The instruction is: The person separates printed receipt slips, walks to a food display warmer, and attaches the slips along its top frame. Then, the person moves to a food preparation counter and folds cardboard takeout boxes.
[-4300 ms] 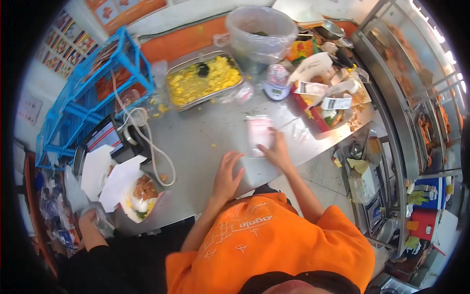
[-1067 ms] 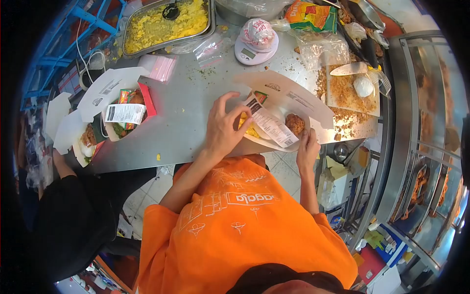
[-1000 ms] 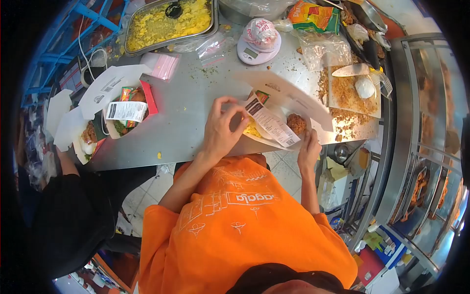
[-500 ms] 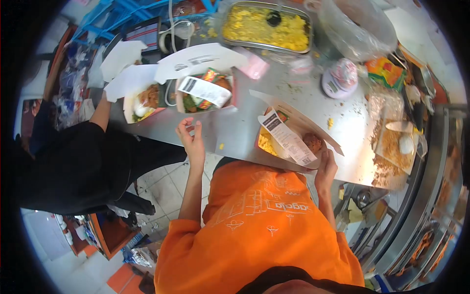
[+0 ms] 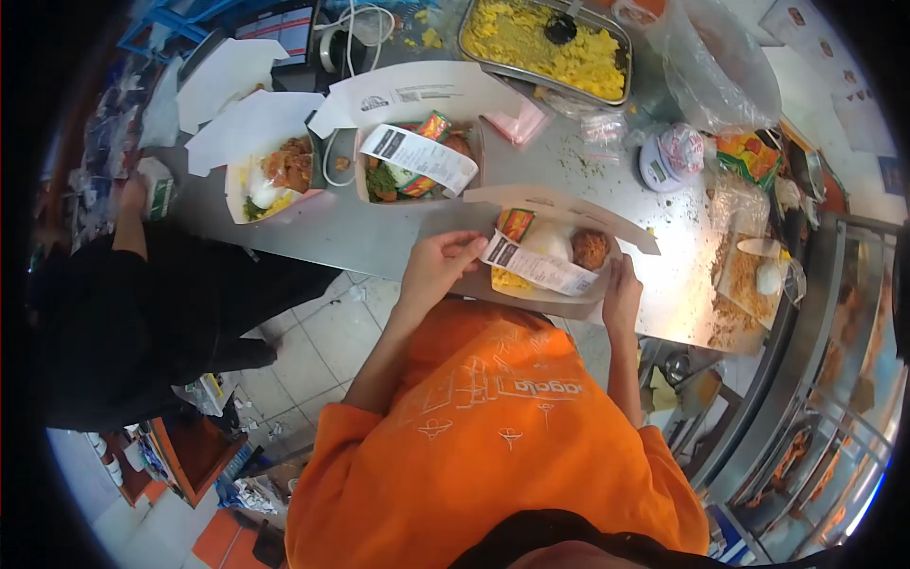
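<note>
An open food box (image 5: 569, 302) sits at the table's front edge, with rice, a fried brown piece (image 5: 590, 248), yellow egg and a small sachet (image 5: 515, 224) inside. Across the food lies a printed receipt (image 5: 540, 266). My left hand (image 5: 444, 270) is closed at the box's left side, its thumb and fingertips pinching the receipt's left end. On the right, my right hand (image 5: 621, 292) grips the box's right side, its fingers partly hidden. To the left stands a second open box (image 5: 417, 95) with a receipt over its food.
A third open box (image 5: 248, 133) stands farther left, near a co-worker in black (image 5: 152, 303) whose hand is by a small packet. At the back are an egg tray (image 5: 474, 59), a scale (image 5: 654, 175) and a plastic-lined tub (image 5: 716, 81). A crumb-covered board (image 5: 744, 284) lies right.
Since half a second ago, my left hand has come from beside the second box to the receipt's left end. The receipt lies flatter and lower. The co-worker's hand has moved left.
</note>
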Demonstrator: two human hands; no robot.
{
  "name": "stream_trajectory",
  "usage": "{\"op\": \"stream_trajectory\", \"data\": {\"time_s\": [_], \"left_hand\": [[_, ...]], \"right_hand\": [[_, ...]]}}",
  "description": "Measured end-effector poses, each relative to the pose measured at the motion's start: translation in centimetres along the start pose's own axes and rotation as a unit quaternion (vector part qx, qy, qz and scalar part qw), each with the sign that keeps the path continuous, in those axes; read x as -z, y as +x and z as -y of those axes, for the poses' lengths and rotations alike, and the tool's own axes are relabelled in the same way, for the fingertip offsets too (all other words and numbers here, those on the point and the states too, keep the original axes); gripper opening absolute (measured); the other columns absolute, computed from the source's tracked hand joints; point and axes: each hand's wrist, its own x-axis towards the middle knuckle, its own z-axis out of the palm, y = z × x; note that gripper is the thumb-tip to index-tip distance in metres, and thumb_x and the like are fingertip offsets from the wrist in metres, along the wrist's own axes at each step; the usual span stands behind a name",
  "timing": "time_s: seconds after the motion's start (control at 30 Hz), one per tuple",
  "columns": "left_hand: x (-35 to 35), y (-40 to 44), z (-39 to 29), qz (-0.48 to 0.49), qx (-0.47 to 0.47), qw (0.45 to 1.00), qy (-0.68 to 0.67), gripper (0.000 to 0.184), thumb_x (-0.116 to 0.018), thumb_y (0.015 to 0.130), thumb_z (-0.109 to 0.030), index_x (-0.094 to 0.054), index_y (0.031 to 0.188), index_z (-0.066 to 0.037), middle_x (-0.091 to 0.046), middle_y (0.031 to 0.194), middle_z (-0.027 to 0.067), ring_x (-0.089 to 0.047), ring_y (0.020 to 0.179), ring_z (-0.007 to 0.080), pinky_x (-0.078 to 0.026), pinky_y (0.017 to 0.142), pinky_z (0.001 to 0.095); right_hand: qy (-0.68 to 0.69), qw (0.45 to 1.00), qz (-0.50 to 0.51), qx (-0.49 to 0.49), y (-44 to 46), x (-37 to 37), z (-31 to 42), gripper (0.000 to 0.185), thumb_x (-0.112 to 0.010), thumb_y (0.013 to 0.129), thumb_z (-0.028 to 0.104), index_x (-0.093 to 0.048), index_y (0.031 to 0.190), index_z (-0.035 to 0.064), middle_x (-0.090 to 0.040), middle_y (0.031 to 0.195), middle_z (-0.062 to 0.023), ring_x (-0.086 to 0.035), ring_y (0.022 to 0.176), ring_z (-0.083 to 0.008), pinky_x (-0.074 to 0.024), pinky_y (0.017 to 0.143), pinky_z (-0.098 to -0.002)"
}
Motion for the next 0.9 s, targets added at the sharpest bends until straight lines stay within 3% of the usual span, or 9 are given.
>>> {"op": "stream_trajectory", "data": {"time_s": [0.43, 0.5, 0.53, 0.6, 0.67, 0.7, 0.77, 0.83, 0.9], "left_hand": [[0.8, -0.3, 1.2, -0.003, 0.048, 0.998, -0.033, 0.05, -0.059, 0.082, -0.043, -0.059, 0.108, 0.0, -0.066, 0.079, 0.0107, -0.064, 0.064, 0.017, -0.046, 0.055, 0.0241], [1.2, -1.0, 0.6, -0.015, -0.043, 0.984, 0.174, 0.04, -0.061, 0.082, -0.033, -0.059, 0.109, -0.003, -0.062, 0.091, 0.0106, -0.061, 0.074, 0.0163, -0.047, 0.064, 0.026], [1.6, -1.3, 0.8, -0.017, -0.046, 0.983, 0.175, 0.04, -0.061, 0.082, -0.033, -0.059, 0.109, -0.003, -0.062, 0.091, 0.0106, -0.061, 0.074, 0.0163, -0.047, 0.064, 0.026], [2.6, -2.3, 1.6, -0.041, -0.102, 0.938, 0.329, 0.048, -0.066, 0.075, -0.031, -0.053, 0.117, -0.01, -0.051, 0.11, 0.0164, -0.055, 0.096, 0.0275, -0.047, 0.077, 0.0344], [3.5, -4.0, 1.5, -0.042, -0.118, 0.94, 0.317, 0.058, -0.068, 0.073, -0.031, -0.046, 0.121, -0.008, -0.043, 0.116, 0.0181, -0.05, 0.103, 0.03, -0.045, 0.081, 0.0354], [3.9, -4.9, 1.6, -0.039, -0.131, 0.942, 0.305, 0.068, -0.07, 0.071, -0.031, -0.039, 0.126, -0.005, -0.036, 0.122, 0.0198, -0.044, 0.11, 0.0324, -0.043, 0.086, 0.0364], [4.2, -6.3, 4.3, -0.049, -0.156, 0.944, 0.285, 0.076, -0.072, 0.069, -0.032, -0.033, 0.128, -0.002, -0.033, 0.123, 0.0217, -0.04, 0.111, 0.0356, -0.039, 0.089, 0.039], [4.8, -6.6, 6.2, -0.057, -0.183, 0.945, 0.264, 0.085, -0.074, 0.068, -0.033, -0.027, 0.13, 0.0, -0.03, 0.125, 0.0236, -0.036, 0.113, 0.0388, -0.036, 0.093, 0.0417], [5.8, -6.4, 7.1, -0.212, -0.122, 0.901, 0.359, 0.091, -0.075, 0.066, -0.037, -0.024, 0.129, 0.006, -0.028, 0.125, 0.0253, -0.031, 0.114, 0.0399, -0.028, 0.096, 0.0465]], "right_hand": [[0.016, 1.0, -0.01, -0.014, -0.1, -0.2, -0.1, 0.024, -0.04, 0.093, 0.019, -0.049, 0.09, -0.0027, -0.05, 0.067, -0.0245, -0.045, 0.058, -0.0389, -0.039, 0.055, -0.038], [0.02, 1.0, -0.002, -0.016, -0.1, 0.0, -0.2, 0.024, -0.04, 0.093, 0.019, -0.05, 0.092, -0.003, -0.051, 0.067, -0.0233, -0.047, 0.058, -0.0357, -0.0398, 0.056, -0.0369], [0.023, 1.0, 0.007, -0.019, -0.1, 0.1, -0.1, 0.026, -0.04, 0.093, 0.02, -0.051, 0.093, -0.0032, -0.051, 0.067, -0.022, -0.05, 0.058, -0.0326, -0.0405, 0.057, -0.0358], [0.08, 0.996, 0.032, -0.039, -0.5, 0.0, 0.3, 0.027, -0.04, 0.093, 0.021, -0.051, 0.095, -0.0032, -0.052, 0.066, -0.0206, -0.051, 0.058, -0.0282, -0.041, 0.056, -0.0349], [0.19, 0.974, 0.084, -0.087, -0.9, -0.8, 1.2, 0.029, -0.041, 0.093, 0.023, -0.053, 0.099, -0.003, -0.053, 0.064, -0.0177, -0.053, 0.058, -0.0193, -0.0422, 0.055, -0.0331], [0.193, 0.974, 0.082, -0.084, -0.9, -1.4, 2.0, 0.029, -0.041, 0.093, 0.023, -0.053, 0.099, -0.003, -0.053, 0.064, -0.0177, -0.053, 0.058, -0.0193, -0.0422, 0.055, -0.0331], [0.094, 0.988, 0.109, 0.047, -1.2, -3.0, 4.2, 0.025, -0.042, 0.091, 0.019, -0.053, 0.1, -0.0022, -0.055, 0.078, -0.0269, -0.055, 0.069, -0.0402, -0.0444, 0.063, -0.0391], [0.112, 0.98, 0.163, 0.007, -1.2, -5.3, 7.2, 0.024, -0.045, 0.09, 0.018, -0.052, 0.103, -0.0015, -0.056, 0.079, -0.0265, -0.058, 0.07, -0.0374, -0.0452, 0.065, -0.0397], [0.151, 0.971, 0.162, 0.094, -0.4, -8.5, 8.2, 0.027, -0.049, 0.088, 0.018, -0.051, 0.108, -0.0002, -0.058, 0.079, -0.0239, -0.059, 0.071, -0.0344, -0.046, 0.066, -0.0392]]}}
